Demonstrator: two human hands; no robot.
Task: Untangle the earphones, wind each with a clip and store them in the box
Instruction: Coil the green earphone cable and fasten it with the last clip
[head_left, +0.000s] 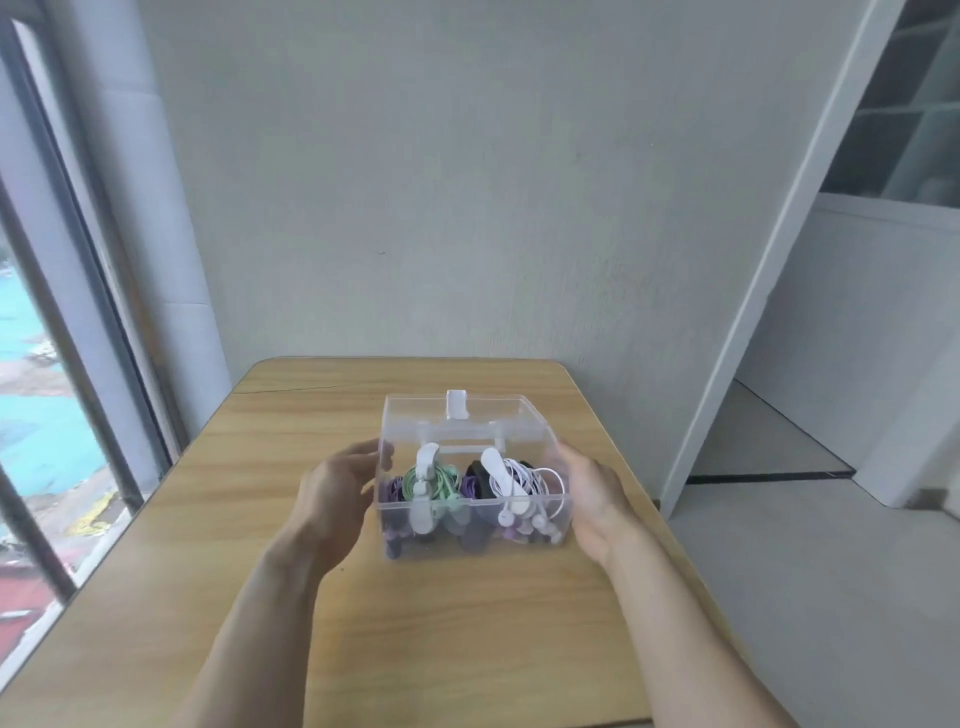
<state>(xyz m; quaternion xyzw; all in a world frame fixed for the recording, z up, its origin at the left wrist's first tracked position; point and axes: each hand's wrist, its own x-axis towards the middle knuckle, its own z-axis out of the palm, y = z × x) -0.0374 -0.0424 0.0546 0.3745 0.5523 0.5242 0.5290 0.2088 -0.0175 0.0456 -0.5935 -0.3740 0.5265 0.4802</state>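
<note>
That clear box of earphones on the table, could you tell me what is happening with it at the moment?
A person has a hand at each side of the clear box on the wooden table, the left hand and right hand both with straight fingers. Its lid looks open. Inside lie the green earphones and white earphones, each wound on a white clip, with purple and black ones beneath.

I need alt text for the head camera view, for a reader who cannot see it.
A clear plastic box on a wooden table holds green, white and purple earphones wound on clips. The left hand and right hand flank its sides with relaxed fingers.
</note>
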